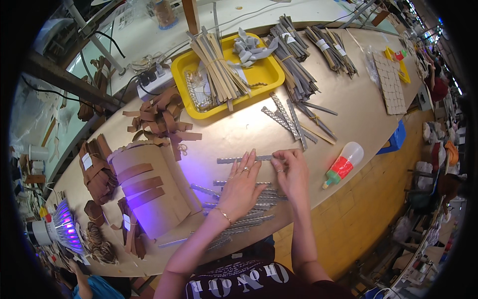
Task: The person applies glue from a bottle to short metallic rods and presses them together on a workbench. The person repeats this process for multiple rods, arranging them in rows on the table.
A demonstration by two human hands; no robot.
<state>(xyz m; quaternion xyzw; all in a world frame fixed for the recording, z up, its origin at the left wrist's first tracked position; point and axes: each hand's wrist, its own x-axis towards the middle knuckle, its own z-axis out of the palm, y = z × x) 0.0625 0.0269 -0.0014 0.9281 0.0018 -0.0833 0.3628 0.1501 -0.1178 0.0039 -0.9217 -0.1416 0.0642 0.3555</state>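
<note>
A narrow grey braided strip (226,161) lies crosswise on the brown-covered table. My left hand (240,187) rests flat with its fingers stretched out, the fingertips on the strip's middle. At the strip's right end, my right hand (290,172) pinches with thumb and fingers. Under and around my left wrist lie several loose silvery grey strips (249,219), partly hidden by the hand and forearm. To the right of my right hand, a squeeze bottle (343,164) with a red label and green cap lies on its side near the table edge.
A yellow tray (181,94) with bundled beige strips stands at the back. Grey strip bundles (294,70) lie beside it. Brown strips (159,117), a curved cardboard form (154,209) and a purple-glowing lamp (67,226) are on the left. A woven panel (388,82) lies far right.
</note>
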